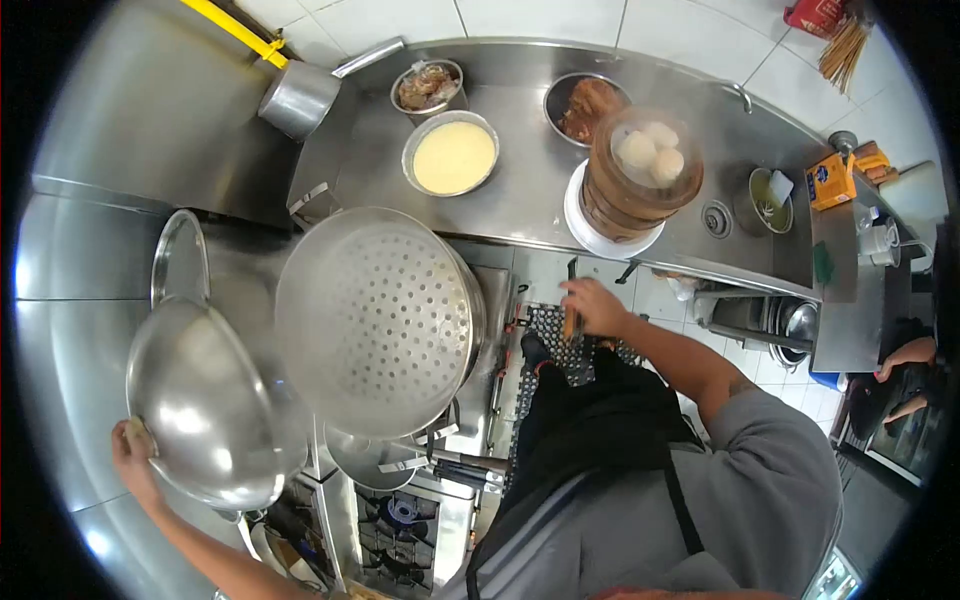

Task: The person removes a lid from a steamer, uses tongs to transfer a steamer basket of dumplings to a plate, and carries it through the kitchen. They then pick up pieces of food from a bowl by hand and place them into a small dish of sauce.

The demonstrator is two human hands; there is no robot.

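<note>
Left hand: closed on the rim of a domed steel lid, holding it tilted and off to the left, clear of the steamer.
Right hand: closed around a thin dark tool, possibly tongs; the view is too small to be sure. It hangs below the counter edge.
Perforated steamer tray: uncovered, sitting on its pot over the stove, with nothing on the holes.
Counter: a steel bowl of pale yellow liquid, two bowls of braised meat, and a bamboo steamer stack with white buns under a clear cover.
Progress: the lid is off and the tray is bare. No food has been loaded; every bowl stands on the counter.
</note>
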